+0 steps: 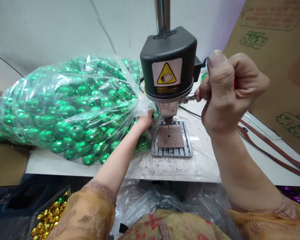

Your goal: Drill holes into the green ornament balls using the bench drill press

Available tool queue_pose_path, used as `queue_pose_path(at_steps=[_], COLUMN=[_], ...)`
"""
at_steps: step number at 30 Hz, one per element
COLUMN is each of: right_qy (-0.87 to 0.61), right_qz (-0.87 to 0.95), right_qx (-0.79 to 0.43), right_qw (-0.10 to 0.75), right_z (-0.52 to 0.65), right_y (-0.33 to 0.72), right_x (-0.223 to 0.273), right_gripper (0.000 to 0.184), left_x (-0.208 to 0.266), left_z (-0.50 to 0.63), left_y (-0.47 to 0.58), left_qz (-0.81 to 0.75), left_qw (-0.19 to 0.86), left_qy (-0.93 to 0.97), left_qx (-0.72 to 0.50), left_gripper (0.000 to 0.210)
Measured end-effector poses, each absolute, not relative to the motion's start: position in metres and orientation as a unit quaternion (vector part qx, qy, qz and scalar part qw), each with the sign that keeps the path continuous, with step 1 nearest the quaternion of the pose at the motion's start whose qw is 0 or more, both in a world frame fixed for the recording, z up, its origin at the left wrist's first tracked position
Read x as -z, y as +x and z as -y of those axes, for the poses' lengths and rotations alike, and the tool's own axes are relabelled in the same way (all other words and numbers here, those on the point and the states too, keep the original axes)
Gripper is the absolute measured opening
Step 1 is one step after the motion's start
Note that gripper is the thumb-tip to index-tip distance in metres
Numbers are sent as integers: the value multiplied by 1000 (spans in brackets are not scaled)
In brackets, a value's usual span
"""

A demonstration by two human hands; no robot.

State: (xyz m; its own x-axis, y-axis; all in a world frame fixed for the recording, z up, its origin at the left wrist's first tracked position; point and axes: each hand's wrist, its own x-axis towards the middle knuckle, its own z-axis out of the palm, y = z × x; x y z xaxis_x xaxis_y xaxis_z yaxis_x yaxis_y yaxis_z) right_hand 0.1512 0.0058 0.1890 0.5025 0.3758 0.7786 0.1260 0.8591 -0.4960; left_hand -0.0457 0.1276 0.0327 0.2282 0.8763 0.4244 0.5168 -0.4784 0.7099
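Observation:
A small black drill press [168,63] with a yellow warning label stands over a slotted metal base plate [187,143]. On that base lies a brown square board [170,136] with a small hole, and dark shavings are scattered around. My right hand [225,90] is closed round the drill press handle, with a bit of red showing behind the fingers. At the gathered mouth of a clear plastic bag [65,103] full of shiny green faceted beads [91,133] is my left hand [145,120]. A green bead shows beside its fingertips; most of its fingers are hidden.
A cardboard box [272,83] stands at the right, with brown straps [272,146] on the white table [65,166] before it. Below the table edge, a tray of gold beads [48,216] sits at lower left. Crumpled clear plastic [140,200] hangs in front.

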Motion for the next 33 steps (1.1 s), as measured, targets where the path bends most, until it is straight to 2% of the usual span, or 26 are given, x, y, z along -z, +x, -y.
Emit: queue_pose_path(at_steps=[4,7,14,16,20,22,24,30,33], right_qy=[-263,-252,-218,-221,-236,-240,-250,-273,-271], right_qz=[494,493,509,508,504,502,500,513,516], right_qx=[-72,-70,-75,-75,-82,-87,-88,-87,-86], right_qw=[826,830,830,829,826,826,824,809,808], right_z=[-5,-6,-9,-10,-11,-11,-11,-7,-5], right_y=[151,151,153,153,153,153,153,154,154], right_x=[-190,-189,-189,-188,-186,-185,-184,-187,-189], right_gripper=[50,47,45,46,47,46,46,49,50], left_x=[-25,-29,-67,-72,-61,-51,-43,-37,-37], left_z=[-139,-133,-66,-35,14,27,31,19,14], left_y=[-40,-37,-42,-40,-33,-29,-26,-18,-18], left_qz=[-484,-488,-500,-492,-417,-395,-398,-403,-392], left_qw=[233,226,140,203,507,588,616,644,651], left_qy=[777,785,759,729,562,492,459,428,408], left_qx=[-328,-306,-393,-429,-504,-505,-502,-490,-506], left_gripper=[26,26,29,28,41,55,61,50,55])
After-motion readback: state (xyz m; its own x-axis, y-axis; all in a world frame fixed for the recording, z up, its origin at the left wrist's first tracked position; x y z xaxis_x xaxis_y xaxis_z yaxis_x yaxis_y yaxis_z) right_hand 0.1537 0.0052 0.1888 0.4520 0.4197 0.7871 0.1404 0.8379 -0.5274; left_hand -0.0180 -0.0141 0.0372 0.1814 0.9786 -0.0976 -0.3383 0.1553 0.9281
